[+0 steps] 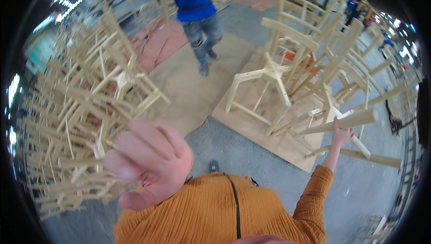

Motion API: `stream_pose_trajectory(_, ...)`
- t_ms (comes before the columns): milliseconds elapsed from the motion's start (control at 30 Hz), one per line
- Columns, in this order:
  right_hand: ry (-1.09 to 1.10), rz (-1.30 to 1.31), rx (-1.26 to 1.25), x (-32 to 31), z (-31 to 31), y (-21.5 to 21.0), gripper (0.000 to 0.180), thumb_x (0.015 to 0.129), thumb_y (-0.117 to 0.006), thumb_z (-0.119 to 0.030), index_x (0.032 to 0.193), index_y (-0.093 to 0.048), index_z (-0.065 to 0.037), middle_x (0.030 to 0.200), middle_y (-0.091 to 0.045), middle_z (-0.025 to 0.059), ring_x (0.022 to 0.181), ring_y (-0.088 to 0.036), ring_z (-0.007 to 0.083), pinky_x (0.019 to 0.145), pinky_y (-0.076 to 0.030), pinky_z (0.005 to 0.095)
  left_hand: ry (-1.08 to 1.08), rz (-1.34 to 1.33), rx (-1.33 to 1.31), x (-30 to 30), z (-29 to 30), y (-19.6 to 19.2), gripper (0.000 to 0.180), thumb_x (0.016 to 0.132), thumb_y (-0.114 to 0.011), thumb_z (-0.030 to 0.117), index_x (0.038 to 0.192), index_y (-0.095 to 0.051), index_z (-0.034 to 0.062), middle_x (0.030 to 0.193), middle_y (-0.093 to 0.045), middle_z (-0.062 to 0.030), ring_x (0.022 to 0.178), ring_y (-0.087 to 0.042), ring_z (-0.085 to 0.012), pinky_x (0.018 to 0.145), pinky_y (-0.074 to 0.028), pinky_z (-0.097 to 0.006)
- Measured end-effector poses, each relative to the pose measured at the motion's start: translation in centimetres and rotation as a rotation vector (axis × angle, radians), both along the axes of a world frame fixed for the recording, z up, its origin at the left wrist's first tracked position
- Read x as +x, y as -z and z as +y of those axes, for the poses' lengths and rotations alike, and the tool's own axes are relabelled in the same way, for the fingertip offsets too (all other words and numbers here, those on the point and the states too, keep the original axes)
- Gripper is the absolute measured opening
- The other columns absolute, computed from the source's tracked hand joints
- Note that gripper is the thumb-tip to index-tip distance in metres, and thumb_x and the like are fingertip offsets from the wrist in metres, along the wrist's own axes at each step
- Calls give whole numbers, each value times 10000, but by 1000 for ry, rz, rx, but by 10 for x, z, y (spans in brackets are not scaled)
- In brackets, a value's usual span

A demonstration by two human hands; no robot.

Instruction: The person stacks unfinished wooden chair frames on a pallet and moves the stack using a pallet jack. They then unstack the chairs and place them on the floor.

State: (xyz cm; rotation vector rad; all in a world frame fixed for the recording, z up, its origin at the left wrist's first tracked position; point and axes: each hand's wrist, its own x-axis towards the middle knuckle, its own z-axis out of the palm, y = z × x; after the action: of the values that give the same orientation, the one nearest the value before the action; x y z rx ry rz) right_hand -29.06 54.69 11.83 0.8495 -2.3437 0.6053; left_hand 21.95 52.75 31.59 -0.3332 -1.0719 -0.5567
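Observation:
My left hand [150, 163] is raised close to the camera, palm toward me, fingers loosely spread and holding nothing. My right hand [341, 135], at the end of an orange sleeve, reaches out to the right and grips a pale wooden chair frame [345, 120] by one of its round legs. That frame leans against more unfinished chair frames [287, 64] standing on a plywood sheet [269, 131].
A large heap of stacked bare wooden chair frames [85, 123] fills the left side. A person in a blue shirt and jeans [200, 15] walks ahead carrying a wooden piece. Grey concrete floor [233, 154] lies between the piles.

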Motion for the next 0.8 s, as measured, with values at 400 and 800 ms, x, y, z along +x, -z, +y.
stream_pose_trajectory(400, -148, 92, -182, 14, -1, 0, 482, 651, -731, -436, 965, -643, -81, 960, -648, 35, 977, -506, 270, 1001, -242, 443, 1551, -480, 194, -20, 66, -70, 176, 832, -612, 189, 968, -557, 91, 747, -578, -112, 405, -418, -155, 353, -276, -272)
stream_pose_trajectory(800, -159, 49, -165, 24, 0, -9, 527, 636, -722, -432, 1009, -629, -71, 970, -642, 54, 954, -510, 286, 1012, -245, 440, 1700, -518, -149, -25, 65, -66, 203, 861, -536, 210, 914, -599, 25, 700, -541, -131, 507, -493, -218, 403, -325, -310)
